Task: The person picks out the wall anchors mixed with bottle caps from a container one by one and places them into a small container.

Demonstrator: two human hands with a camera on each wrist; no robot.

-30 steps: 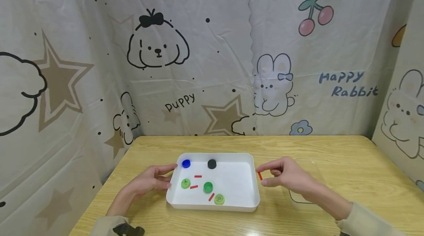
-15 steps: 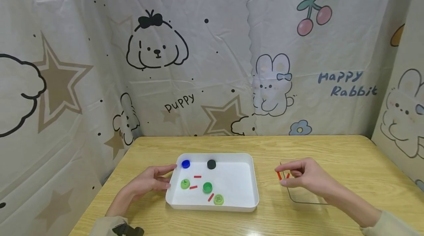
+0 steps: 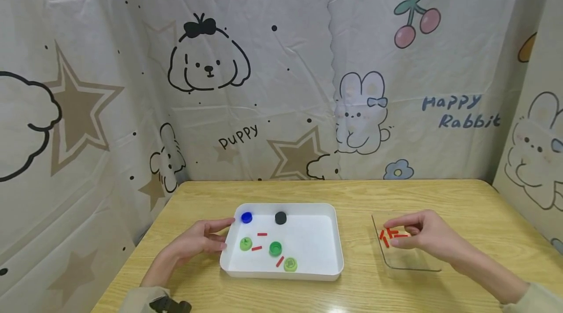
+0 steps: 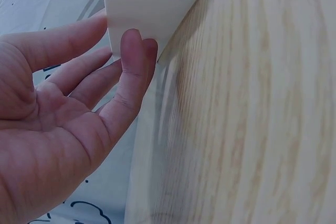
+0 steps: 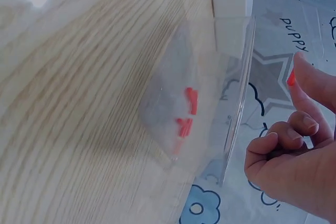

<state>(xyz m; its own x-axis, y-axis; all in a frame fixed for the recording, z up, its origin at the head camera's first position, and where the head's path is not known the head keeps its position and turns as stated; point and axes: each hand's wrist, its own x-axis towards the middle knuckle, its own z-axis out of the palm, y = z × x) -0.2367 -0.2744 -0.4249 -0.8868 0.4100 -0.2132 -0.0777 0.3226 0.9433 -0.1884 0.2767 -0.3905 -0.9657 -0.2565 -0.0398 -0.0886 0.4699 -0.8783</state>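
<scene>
A white tray (image 3: pixel 314 242) lies on the table, with my left hand (image 3: pixel 195 240) at its left end. The left fingers and thumb rest against the outside of the tray's wall, also seen close up in the left wrist view. My right hand (image 3: pixel 433 236) is above a clear plastic box (image 3: pixel 413 269), pinching a small red stick (image 5: pixel 291 78) between thumb and index finger. Several red sticks (image 5: pixel 191 101) lie on the bottom of that box. Inside the tray are red sticks (image 3: pixel 262 234), a blue cap (image 3: pixel 246 217) and a black cap (image 3: pixel 280 218).
A green cap (image 3: pixel 275 249) and two light green caps, one at the left (image 3: pixel 246 243) and one near the front wall (image 3: pixel 290 264), also lie in the tray. A patterned curtain (image 3: pixel 272 83) hangs behind the wooden table (image 3: pixel 356 196).
My right hand has moved right with the red stick, from the tray's right edge to over the clear box. The left hand and the tray contents look the same.
</scene>
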